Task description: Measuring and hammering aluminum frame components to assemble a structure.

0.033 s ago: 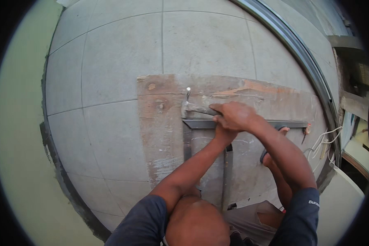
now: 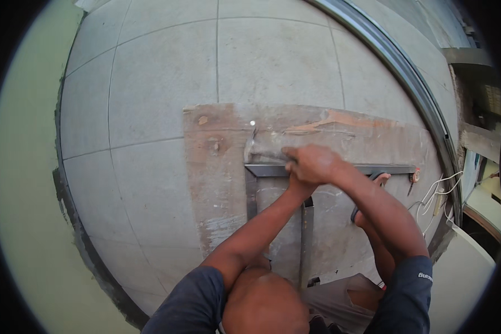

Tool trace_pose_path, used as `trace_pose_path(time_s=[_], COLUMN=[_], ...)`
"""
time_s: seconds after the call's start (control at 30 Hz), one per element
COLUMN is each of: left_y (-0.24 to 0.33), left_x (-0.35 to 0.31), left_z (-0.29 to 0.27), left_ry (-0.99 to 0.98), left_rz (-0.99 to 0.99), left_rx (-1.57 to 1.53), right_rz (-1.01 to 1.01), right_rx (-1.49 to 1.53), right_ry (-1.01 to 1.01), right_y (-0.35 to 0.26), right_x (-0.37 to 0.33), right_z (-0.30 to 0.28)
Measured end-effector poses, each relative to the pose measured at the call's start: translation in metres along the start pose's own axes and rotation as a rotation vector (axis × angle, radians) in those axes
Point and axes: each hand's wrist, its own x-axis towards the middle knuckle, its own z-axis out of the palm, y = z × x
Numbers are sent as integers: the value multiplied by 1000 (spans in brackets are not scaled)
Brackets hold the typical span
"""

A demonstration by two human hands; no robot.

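Observation:
My right hand (image 2: pixel 316 163) is closed around the handle of what looks like a hammer. Motion smears the handle, while the curved hammer head (image 2: pixel 249 146) shows at its left end, over the board just beyond a dark metal bar (image 2: pixel 350 169). My left hand (image 2: pixel 302 181) is low against the near side of that bar, under my right hand, which hides its fingers. The bar has a slanted left end meeting a second metal bar (image 2: pixel 251 192) that runs toward me. A third metal bar (image 2: pixel 307 239) runs toward me from near my left wrist.
Under the bars lies a worn wooden board (image 2: pixel 212 167) on grey floor tiles (image 2: pixel 150 83). A sandalled foot (image 2: pixel 381 179) is by the long bar. Near its right end are a small orange object (image 2: pixel 415 175) and white cables (image 2: pixel 428 195). A metal track (image 2: pixel 395 55) curves along the right.
My hands stay in nearly the same place. The hammer's handle, fairly distinct before, is now smeared by motion. The whole view has shifted very slightly.

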Motion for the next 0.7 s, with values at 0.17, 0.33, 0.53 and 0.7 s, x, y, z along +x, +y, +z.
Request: trace_pose_path(time_s=[0.17,0.33,0.53,0.7], left_y=[9,50,62,65], left_x=[8,28,27,36], left_z=[2,-31,-28,-32], left_ry=[-174,-247,-241,-359], left_rz=[-2,277,314,433], left_rx=[264,492,535,480], right_rz=[89,493,888,997], right_rx=[116,219,388,455], right_ry=[87,290,273,567], right_y=[45,136,240,341], right_x=[-43,-191,-322,-318], right_z=[5,38,239,313])
